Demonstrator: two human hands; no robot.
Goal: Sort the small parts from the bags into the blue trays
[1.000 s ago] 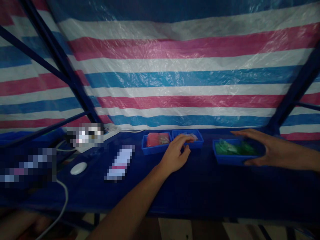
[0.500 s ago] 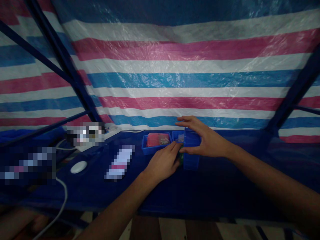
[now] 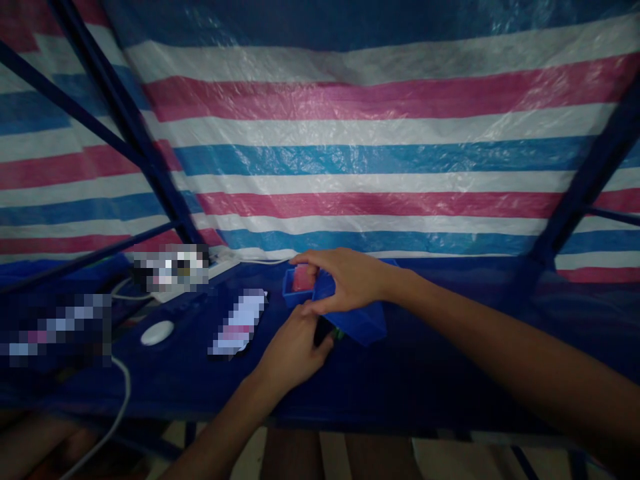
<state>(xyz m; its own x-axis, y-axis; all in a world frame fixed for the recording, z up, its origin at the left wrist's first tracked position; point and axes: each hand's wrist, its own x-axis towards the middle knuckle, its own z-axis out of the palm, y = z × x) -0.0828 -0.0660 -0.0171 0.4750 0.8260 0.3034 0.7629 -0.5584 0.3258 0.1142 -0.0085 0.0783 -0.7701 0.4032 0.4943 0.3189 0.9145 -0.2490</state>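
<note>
We have our right hand point(image 3: 350, 280) spread wide around a tilted blue box point(image 3: 367, 323), whose opening is turned out of sight. At seven o'clock from it, our left hand point(image 3: 294, 348) curls low over the tabletop point(image 3: 450, 387); something green point(image 3: 339, 333), mostly hidden, shows by its thumb, and we can't tell if that grip holds it. At nine, our right hand partly covers pink packets point(image 3: 301, 280) in another box point(image 3: 295, 301).
</note>
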